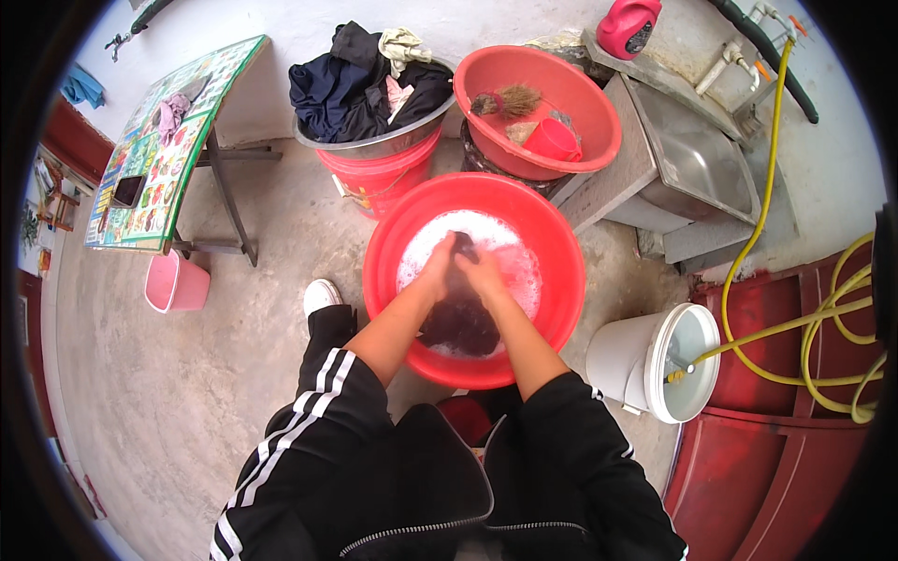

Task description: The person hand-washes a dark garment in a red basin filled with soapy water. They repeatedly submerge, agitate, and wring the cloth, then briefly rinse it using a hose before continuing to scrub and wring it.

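A large red basin [565,271] stands in front of me with white suds [421,234] on the water in it. A dark, wet piece of clothing [461,325] lies in the water, and part of it is bunched up between my hands. My left hand [438,267] grips it from the left, its fingers curled in. Close beside, my right hand [482,271] closes on the same cloth from the right. The lower part of the cloth spreads toward the near side of the basin. What kind of garment it is cannot be made out.
Behind stand a metal bowl of clothes [374,145] on a red bucket [383,182] and another red basin [599,122] with a brush and scoop. To the right are a sink [702,140] and white bucket [613,360] with a yellow hose [762,215]; leftward, a table [201,84].
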The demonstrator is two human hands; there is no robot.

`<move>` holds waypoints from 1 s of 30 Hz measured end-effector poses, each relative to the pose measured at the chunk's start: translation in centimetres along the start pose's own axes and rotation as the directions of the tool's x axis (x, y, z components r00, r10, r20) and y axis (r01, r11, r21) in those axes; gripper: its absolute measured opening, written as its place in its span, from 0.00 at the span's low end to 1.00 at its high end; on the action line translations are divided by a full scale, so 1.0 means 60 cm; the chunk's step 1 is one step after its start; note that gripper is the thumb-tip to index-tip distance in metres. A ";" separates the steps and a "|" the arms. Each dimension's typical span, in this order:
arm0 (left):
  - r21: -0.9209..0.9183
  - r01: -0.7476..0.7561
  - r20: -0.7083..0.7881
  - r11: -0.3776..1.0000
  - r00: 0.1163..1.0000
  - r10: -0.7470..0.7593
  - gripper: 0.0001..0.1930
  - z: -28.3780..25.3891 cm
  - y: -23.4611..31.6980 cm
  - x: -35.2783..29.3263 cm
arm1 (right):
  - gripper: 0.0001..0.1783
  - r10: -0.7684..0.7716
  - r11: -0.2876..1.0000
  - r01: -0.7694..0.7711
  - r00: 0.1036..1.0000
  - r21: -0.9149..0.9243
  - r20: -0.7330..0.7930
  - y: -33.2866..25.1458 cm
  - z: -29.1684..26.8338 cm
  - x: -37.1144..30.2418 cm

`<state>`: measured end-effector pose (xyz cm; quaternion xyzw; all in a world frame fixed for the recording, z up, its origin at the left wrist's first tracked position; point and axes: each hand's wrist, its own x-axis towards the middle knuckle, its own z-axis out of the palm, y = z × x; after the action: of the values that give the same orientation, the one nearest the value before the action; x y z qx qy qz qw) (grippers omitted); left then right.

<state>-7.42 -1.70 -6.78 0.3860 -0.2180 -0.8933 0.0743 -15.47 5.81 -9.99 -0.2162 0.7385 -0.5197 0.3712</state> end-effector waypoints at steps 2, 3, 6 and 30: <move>-0.129 0.016 -0.010 0.991 1.000 -0.017 0.28 -0.013 0.013 0.000 | 0.21 -0.197 0.979 0.193 0.978 -0.066 -0.072 -0.033 0.013 -0.019; -0.164 -0.012 -0.034 0.986 0.999 0.006 0.24 -0.017 0.016 0.006 | 0.20 -0.293 0.948 0.281 0.954 -0.150 -0.064 -0.048 0.019 -0.031; -0.163 -0.175 0.119 0.971 0.974 0.195 0.14 -0.051 0.012 0.022 | 0.16 -0.548 0.809 0.512 0.835 -0.289 -0.053 -0.117 0.036 -0.094; -0.047 -0.051 0.065 0.998 0.996 0.054 0.20 0.078 0.017 -0.101 | 0.13 -0.459 0.882 0.411 0.859 -0.230 -0.228 -0.117 -0.054 -0.059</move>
<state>-6.63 0.77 0.52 0.3484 -0.2100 -0.9081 0.0994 -16.19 7.71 -1.70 -0.3348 0.7569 -0.5489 0.1173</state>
